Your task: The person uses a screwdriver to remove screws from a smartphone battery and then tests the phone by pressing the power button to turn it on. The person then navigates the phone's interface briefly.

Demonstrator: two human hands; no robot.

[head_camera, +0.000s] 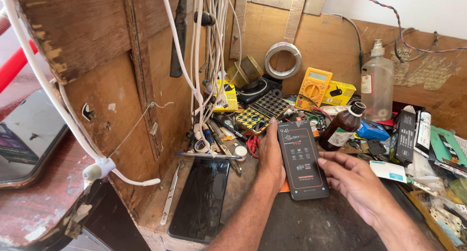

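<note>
The left hand [271, 156] is gripping a flat black rectangular screen package with orange printing [301, 159] along its left edge, thumb apparently tucked behind it, though that side is hidden. The right hand [351, 179] is resting half open against the package's right edge, fingers loosely curled and closing on nothing — only the fingertips are touching. The package is lying between both hands, tilted up toward the camera, its long axis running away from the person toward the back of the bench; the left hand is holding it, the right merely steadying.

Left of the package, a dark glass-fronted phone [200, 197] is lying flat on the wooden bench [243, 183], with slim metal tweezers [170, 195] beyond it. Just right of the package's top stands a brown glass bottle [342, 127]; behind it, a yellow multimeter [314, 88].
</note>
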